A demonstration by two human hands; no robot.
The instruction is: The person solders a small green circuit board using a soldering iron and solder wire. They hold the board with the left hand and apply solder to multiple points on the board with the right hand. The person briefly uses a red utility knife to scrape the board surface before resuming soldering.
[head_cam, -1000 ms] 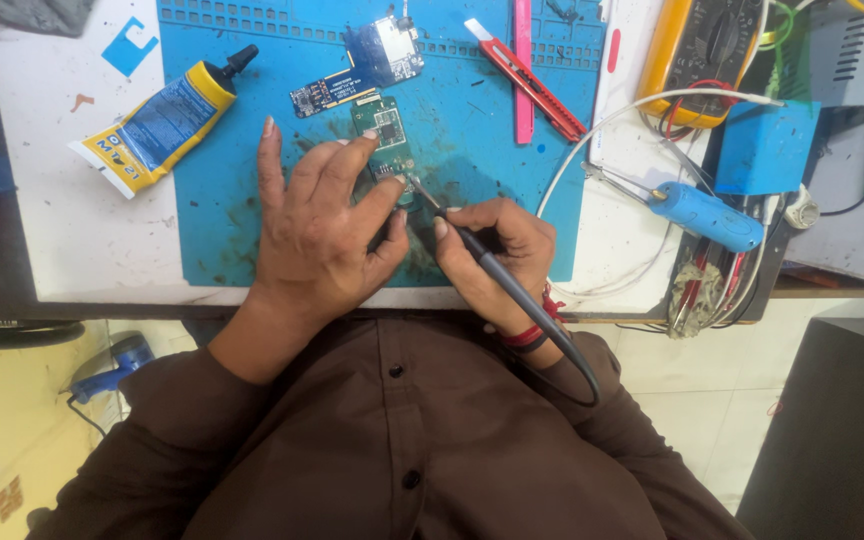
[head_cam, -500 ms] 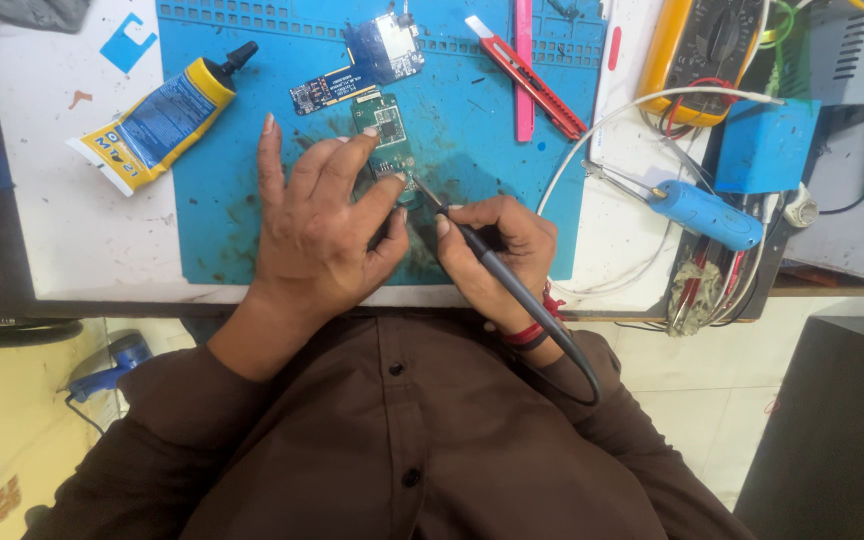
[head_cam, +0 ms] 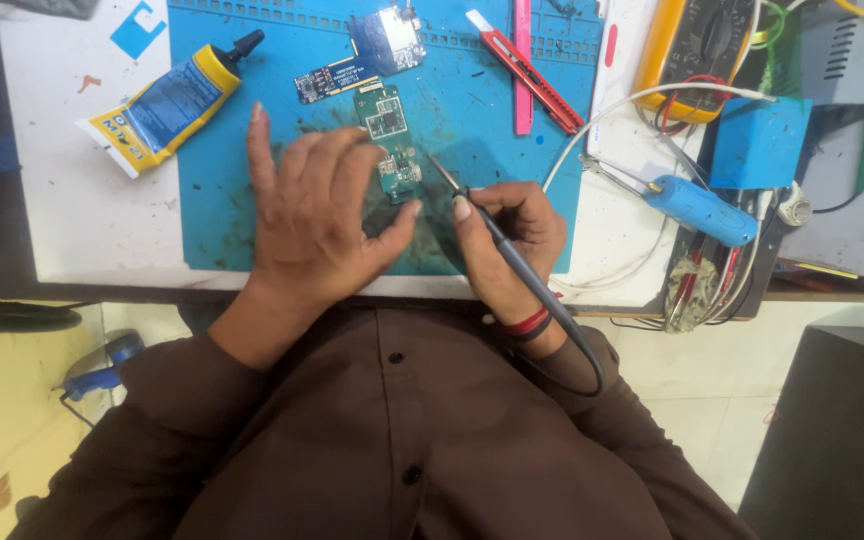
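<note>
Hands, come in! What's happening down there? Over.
Left hand pressing on green board. Right hand gripping soldering iron, tip just off the board. Nothing in the way. Over.

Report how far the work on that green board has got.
Done: the green circuit board lies bare on the blue mat, two other boards set aside. In hand: left hand steadies it, right hand holds the soldering iron, tip just off it. Left: joints too small to judge.
</note>
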